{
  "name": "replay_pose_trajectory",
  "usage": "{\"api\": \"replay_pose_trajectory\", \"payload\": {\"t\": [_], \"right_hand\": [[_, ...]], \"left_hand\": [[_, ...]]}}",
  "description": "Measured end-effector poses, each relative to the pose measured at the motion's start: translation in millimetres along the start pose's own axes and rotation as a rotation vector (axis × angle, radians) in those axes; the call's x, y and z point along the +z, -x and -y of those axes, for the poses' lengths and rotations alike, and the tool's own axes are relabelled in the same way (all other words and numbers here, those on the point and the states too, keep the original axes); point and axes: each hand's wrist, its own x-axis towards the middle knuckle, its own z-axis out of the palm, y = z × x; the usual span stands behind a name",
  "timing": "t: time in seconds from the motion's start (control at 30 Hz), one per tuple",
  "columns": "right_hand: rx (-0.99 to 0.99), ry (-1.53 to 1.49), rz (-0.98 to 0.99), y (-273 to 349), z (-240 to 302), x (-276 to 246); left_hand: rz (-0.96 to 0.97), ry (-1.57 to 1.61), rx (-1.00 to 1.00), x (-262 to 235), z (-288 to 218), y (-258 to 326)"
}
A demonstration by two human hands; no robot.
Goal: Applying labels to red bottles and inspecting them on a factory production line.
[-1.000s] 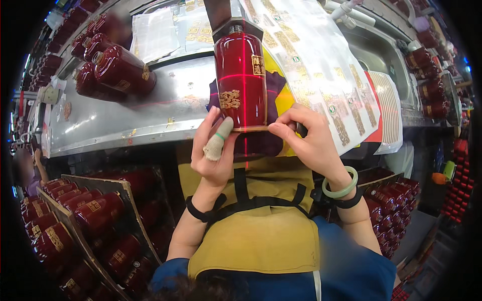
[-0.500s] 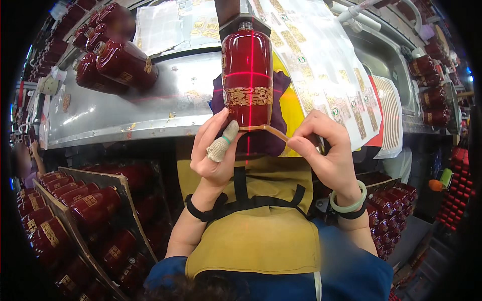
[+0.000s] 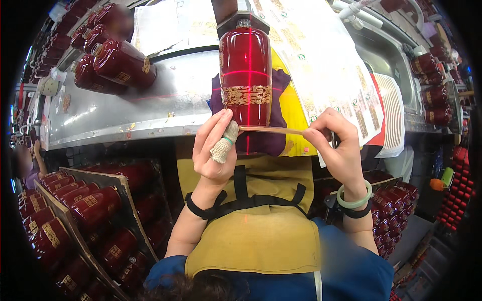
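A glossy dark-red bottle (image 3: pixel 246 65) with a gold patterned band lies on a purple cloth (image 3: pixel 277 138), its neck pointing away from me. My left hand (image 3: pixel 215 145) is closed at the bottle's lower left edge, with a knitted cot (image 3: pixel 224 143) over one digit. That covered digit presses at the near end of the bottle, where a thin tan strip (image 3: pixel 276 130) begins. The strip runs taut to the right, its other end pinched by my right hand (image 3: pixel 337 145). A slim dark thing shows inside the right hand, too hidden to name.
A dark stand (image 3: pixel 231 21) is at the bottle's neck, and red laser lines cross the bottle. Sheets of gold stickers (image 3: pixel 311 55) cover the right side. More red bottles (image 3: pixel 123 65) stand at left on the metal table (image 3: pixel 175 95). Racks of bottles (image 3: pixel 90 210) flank me below.
My right hand has moved right, and the bent strip is now straight and taut. My left hand stays at the bottle, which has shifted very slightly left and away.
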Motion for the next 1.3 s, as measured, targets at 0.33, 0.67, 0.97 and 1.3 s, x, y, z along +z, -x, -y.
{"api": "replay_pose_trajectory", "payload": {"t": [0.33,0.67,0.97,1.3], "right_hand": [[0.013,0.004,0.019,-3.5,-13.8,7.5],[0.012,0.007,0.007,-6.2,-15.0,12.6],[-0.043,-0.009,0.015,-12.9,-10.5,23.3],[-0.101,-0.063,0.031,-18.5,-7.1,34.6]], "left_hand": [[-0.007,-0.032,0.069,1.2,-1.9,-3.2],[0.024,-0.098,0.062,2.3,-8.1,-0.8],[0.066,-0.047,0.167,0.1,-7.4,-15.7],[-0.007,-0.046,0.060,-1.9,-0.8,-2.9]]}}
